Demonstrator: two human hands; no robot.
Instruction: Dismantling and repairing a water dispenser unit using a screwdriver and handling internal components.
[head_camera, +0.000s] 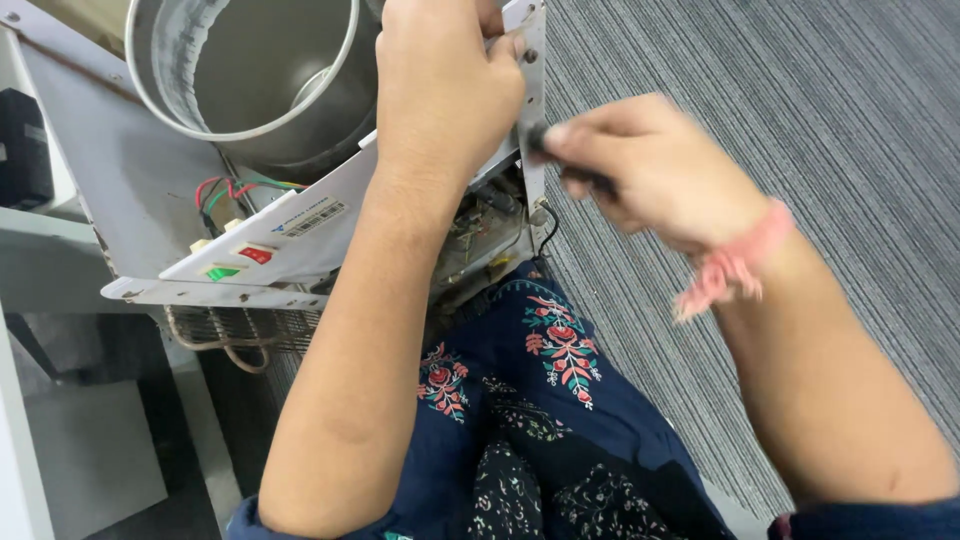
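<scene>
Screwdriver (575, 170), a dark thin tool, is sitting in the right hand (650, 170), on the right side of the machine. That hand is curling tight around the handle, and it looks blurry. The tip is pointing at a small screw spot on the white side panel (532, 100), near the panel's edge. The left hand (445, 80) is pressing flat and closed over the top of the panel, holding it steady. To the left, a round metal tank (250, 70) is sitting open inside the machine, with coloured wires (235, 188) and a red switch (256, 254) and a green switch (222, 272) below it. I think the screw-turning step is going on now. I cannot tell if the screw is going in or out. The next move needs the tip staying straight in the screw while the other hand is keeping the panel from wobbling.
</scene>
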